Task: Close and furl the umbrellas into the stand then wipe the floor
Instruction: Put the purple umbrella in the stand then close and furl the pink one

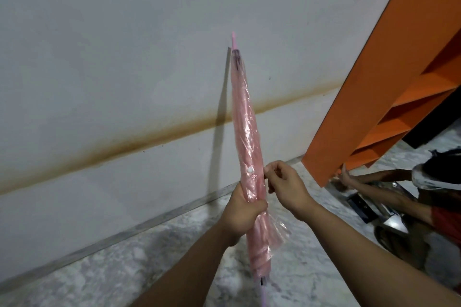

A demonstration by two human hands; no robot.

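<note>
Left hand (243, 214) wrapped round the closed pink umbrella (247, 137) — held upright, tip toward the wall (124, 45). Right hand (284, 184) pinched at its strap just beside the white snap (250, 170) — over the marble floor (124, 262).

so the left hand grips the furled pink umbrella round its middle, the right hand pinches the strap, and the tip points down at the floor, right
Not quite. In the head view the tip points up, towards the wall, not down at the floor. The rest holds: the left hand grips the furled pink umbrella round its middle, and the right hand seems to pinch the strap beside the canopy.
</note>
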